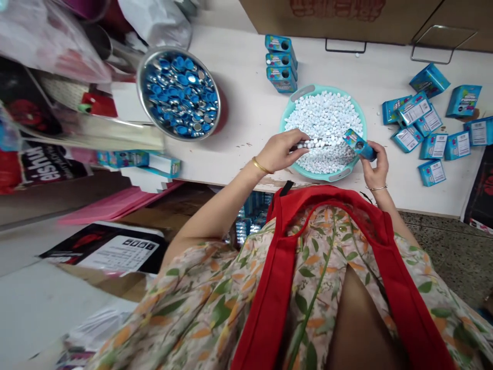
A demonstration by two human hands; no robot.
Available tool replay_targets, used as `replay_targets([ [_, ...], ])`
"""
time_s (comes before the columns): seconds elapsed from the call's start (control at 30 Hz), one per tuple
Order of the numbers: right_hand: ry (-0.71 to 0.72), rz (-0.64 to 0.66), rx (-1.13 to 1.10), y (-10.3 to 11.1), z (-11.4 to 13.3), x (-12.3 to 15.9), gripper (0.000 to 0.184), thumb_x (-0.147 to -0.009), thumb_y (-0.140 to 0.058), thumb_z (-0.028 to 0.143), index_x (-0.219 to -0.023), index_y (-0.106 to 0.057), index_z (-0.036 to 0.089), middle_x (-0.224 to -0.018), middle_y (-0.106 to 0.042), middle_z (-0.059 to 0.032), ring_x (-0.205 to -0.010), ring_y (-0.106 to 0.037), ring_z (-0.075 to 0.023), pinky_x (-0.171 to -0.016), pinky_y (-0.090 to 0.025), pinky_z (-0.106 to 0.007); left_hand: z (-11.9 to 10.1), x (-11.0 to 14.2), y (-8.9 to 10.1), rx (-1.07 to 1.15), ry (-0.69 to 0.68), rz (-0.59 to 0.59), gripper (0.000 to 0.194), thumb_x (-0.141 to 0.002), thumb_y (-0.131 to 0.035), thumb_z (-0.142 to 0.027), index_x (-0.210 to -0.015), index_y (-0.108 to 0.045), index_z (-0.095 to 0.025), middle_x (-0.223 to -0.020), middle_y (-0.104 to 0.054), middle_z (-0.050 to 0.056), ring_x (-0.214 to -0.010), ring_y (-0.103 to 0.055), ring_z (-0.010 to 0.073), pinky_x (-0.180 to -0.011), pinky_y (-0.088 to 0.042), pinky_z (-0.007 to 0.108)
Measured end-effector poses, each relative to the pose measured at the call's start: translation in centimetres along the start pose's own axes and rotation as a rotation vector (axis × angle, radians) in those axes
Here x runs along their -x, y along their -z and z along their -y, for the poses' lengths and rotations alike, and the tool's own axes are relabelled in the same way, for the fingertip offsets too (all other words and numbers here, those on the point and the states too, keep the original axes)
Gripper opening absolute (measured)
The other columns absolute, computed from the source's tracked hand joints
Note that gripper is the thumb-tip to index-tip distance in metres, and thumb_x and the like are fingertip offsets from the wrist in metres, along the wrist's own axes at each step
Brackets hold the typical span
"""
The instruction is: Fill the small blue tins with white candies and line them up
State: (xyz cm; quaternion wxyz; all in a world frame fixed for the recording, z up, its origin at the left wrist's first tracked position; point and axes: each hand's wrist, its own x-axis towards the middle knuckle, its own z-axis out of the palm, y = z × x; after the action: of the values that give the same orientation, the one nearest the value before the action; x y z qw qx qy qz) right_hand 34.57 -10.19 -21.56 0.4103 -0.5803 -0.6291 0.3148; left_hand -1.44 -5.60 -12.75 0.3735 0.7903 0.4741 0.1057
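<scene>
Over round turquoise basin, probably against spilling, blue box is being clamped by right hand, metallic scoop by left hand.

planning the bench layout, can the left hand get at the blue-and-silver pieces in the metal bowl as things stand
Probably yes: nothing appears to stand between the left hand and the blue-and-silver pieces in the open metal bowl, though the fingers are busy over the white pieces in the basin.
</scene>
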Motion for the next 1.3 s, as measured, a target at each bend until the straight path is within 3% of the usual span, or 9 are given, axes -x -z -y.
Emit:
replay_targets([
  [0.17,0.058,0.051,-0.014,-1.6,0.7,-0.2,0.041,-0.097,-0.067,0.046,-0.135,-0.066,0.03,-0.134,-0.077,-0.0096,-0.131,-0.073,-0.0316,-0.12,-0.059,-0.063,-3.7,-1.4,3.7,-0.186,-0.09,0.099,0.033,-0.108,-0.053,-0.042,-0.126,-0.071,-0.022,-0.116,-0.077,0.011,-0.11,-0.073,0.0272,-0.096,-0.056,0.039],
  [0.33,0.107,0.065,-0.027,-3.1,0.9,-0.1,0.04,-0.098,-0.063,0.045,-0.136,-0.066,0.032,-0.134,-0.078,-0.0089,-0.13,-0.074,-0.0314,-0.117,-0.062,-0.062,-8.0,-2.8,6.2,-0.416,-0.045,0.213,0.026,-0.105,-0.053,-0.028,-0.119,-0.074,-0.021,-0.112,-0.076,0.011,-0.107,-0.074,0.0292,-0.09,-0.056,0.039],
  [0.53,0.09,0.119,-0.074,-4.0,0.5,0.1,0.042,-0.099,-0.064,0.046,-0.138,-0.065,0.032,-0.138,-0.077,-0.0088,-0.132,-0.073,-0.0316,-0.121,-0.059,-0.063,-13.1,-3.5,7.4,-0.612,-0.062,0.3,0.041,-0.103,-0.035,-0.008,-0.115,-0.074,-0.013,-0.11,-0.076,0.017,-0.098,-0.074,0.0281,-0.08,-0.054,0.038],
  [0.63,0.094,0.118,-0.083,-4.2,0.5,0.2,0.042,-0.1,-0.063,0.047,-0.139,-0.065,0.032,-0.139,-0.076,-0.0088,-0.133,-0.072,-0.0316,-0.122,-0.058,-0.064,-13.9,-3.3,7.5,-0.605,-0.067,0.301,0.046,-0.105,-0.031,-0.008,-0.116,-0.075,-0.012,-0.108,-0.075,0.018,-0.099,-0.074,0.0298,-0.079,-0.054,0.04],
  [0.73,0.115,0.085,-0.067,-4.1,0.6,0.2,0.041,-0.1,-0.064,0.045,-0.138,-0.065,0.031,-0.136,-0.077,-0.0089,-0.13,-0.074,-0.0308,-0.118,-0.061,-0.062,-11.4,-2.2,7.2,-0.521,-0.044,0.174,0.039,-0.108,-0.037,-0.018,-0.119,-0.075,-0.019,-0.11,-0.075,0.015,-0.103,-0.072,0.0307,-0.083,-0.056,0.043],
  [0.87,0.048,0.022,-0.06,-3.0,0.5,0.4,0.044,-0.098,-0.068,0.051,-0.135,-0.066,0.028,-0.133,-0.076,-0.0101,-0.127,-0.074,-0.0309,-0.116,-0.062,-0.061,-3.0,0.2,4.3,-0.444,0.114,-0.026,0.026,-0.105,-0.053,-0.031,-0.123,-0.071,-0.026,-0.114,-0.076,0.012,-0.107,-0.07,0.0303,-0.085,-0.056,0.042],
  [1.0,-0.065,-0.075,-0.029,-1.3,-0.3,0.6,0.055,-0.094,-0.072,0.065,-0.133,-0.065,0.027,-0.129,-0.074,-0.0095,-0.121,-0.074,-0.0302,-0.113,-0.063,-0.06,3.8,0.7,-2.6,-0.349,0.316,0.09,0.019,-0.1,-0.059,-0.026,-0.115,-0.071,-0.023,-0.12,-0.076,0.016,-0.109,-0.071,0.0327,-0.085,-0.054,0.043],
  [1.17,-0.067,-0.151,-0.003,0.2,-1.5,0.7,0.06,-0.091,-0.075,0.069,-0.133,-0.065,0.027,-0.129,-0.071,-0.008,-0.121,-0.073,-0.0291,-0.111,-0.063,-0.058,3.4,-3.0,-10.5,-0.083,0.399,0.063,0.023,-0.107,-0.054,-0.026,-0.126,-0.067,-0.022,-0.138,-0.073,0.015,-0.128,-0.067,0.0292,-0.104,-0.052,0.041],
  [1.3,-0.06,-0.17,0.006,0.5,-2.1,1.0,0.06,-0.091,-0.077,0.067,-0.135,-0.065,0.027,-0.129,-0.071,-0.0084,-0.121,-0.073,-0.0292,-0.112,-0.063,-0.058,2.4,-3.2,-11.0,0.014,0.398,0.043,0.025,-0.108,-0.054,-0.028,-0.129,-0.065,-0.021,-0.136,-0.074,0.015,-0.125,-0.066,0.0268,-0.106,-0.051,0.039],
])
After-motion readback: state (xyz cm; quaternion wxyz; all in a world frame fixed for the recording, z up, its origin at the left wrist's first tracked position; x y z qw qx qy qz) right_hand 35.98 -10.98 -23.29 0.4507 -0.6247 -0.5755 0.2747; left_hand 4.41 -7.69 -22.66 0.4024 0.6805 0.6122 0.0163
